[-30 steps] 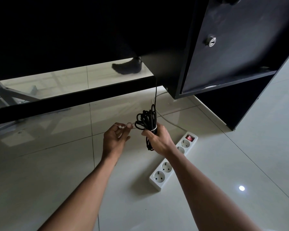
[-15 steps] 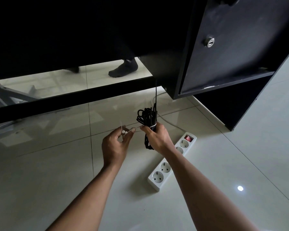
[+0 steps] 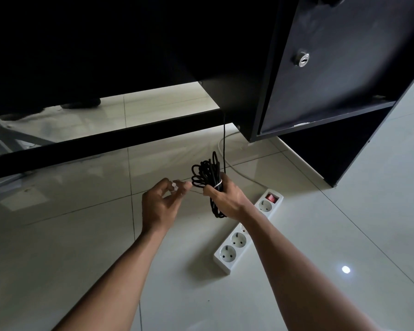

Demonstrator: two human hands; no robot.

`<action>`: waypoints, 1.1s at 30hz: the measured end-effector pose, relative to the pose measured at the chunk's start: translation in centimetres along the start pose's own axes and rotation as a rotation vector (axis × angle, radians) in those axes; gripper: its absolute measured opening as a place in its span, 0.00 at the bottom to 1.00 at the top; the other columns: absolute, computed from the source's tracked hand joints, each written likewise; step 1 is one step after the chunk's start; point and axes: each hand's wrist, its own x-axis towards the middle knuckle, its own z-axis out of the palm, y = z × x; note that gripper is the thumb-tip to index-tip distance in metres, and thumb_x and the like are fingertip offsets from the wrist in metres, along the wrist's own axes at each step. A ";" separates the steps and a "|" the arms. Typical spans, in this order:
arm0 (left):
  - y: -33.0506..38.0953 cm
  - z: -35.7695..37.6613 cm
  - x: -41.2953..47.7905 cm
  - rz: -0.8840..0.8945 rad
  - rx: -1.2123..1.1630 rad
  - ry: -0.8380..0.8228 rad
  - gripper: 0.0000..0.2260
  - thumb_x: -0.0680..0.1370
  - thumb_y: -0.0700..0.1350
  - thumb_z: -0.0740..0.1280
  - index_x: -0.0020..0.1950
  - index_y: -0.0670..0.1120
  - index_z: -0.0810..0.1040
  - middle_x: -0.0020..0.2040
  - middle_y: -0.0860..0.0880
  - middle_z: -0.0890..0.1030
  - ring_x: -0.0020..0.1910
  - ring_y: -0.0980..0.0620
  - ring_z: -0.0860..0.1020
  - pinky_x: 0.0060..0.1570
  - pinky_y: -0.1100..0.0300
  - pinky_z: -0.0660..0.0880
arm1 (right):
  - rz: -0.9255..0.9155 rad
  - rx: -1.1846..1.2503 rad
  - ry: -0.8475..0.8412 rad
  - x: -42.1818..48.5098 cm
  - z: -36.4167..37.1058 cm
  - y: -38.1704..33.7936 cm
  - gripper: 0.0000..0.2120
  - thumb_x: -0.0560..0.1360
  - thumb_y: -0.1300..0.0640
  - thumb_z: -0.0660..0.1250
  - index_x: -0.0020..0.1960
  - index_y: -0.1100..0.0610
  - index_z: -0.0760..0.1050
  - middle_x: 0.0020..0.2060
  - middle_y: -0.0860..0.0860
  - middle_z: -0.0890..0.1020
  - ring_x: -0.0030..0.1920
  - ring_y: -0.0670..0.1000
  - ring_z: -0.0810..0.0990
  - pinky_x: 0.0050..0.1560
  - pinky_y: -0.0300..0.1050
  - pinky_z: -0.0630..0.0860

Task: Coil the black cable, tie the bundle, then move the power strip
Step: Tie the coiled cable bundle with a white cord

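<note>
right hand (image 3: 227, 199) grips the coiled black cable (image 3: 204, 172); left hand (image 3: 158, 206) pinches the end of its white tie (image 3: 217, 186).

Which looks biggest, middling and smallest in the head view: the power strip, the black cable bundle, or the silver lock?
1. power strip
2. black cable bundle
3. silver lock
The strip is partly covered, yet still looks longer than the bundle; depth makes their true order unsure.
</note>
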 end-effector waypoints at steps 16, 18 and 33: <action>-1.3 0.7 0.3 0.003 -0.001 -0.040 0.16 0.70 0.61 0.74 0.43 0.48 0.83 0.52 0.50 0.86 0.53 0.62 0.83 0.54 0.50 0.83 | 0.000 0.018 0.063 0.4 0.6 0.2 0.18 0.77 0.44 0.64 0.62 0.53 0.73 0.45 0.54 0.83 0.45 0.54 0.82 0.52 0.58 0.82; -1.4 0.2 0.3 0.019 0.001 -0.119 0.14 0.70 0.62 0.75 0.43 0.53 0.81 0.49 0.52 0.86 0.56 0.62 0.81 0.56 0.47 0.82 | -0.005 0.009 0.045 0.4 0.6 0.2 0.18 0.78 0.45 0.65 0.64 0.54 0.73 0.49 0.56 0.84 0.48 0.55 0.83 0.53 0.56 0.81; -0.3 -0.2 0.4 0.013 -0.107 -0.130 0.46 0.64 0.49 0.83 0.73 0.49 0.57 0.57 0.49 0.84 0.60 0.55 0.82 0.50 0.70 0.77 | -0.071 -0.236 -0.186 0.6 0.0 0.5 0.19 0.78 0.49 0.65 0.68 0.45 0.69 0.40 0.52 0.80 0.37 0.55 0.81 0.38 0.47 0.77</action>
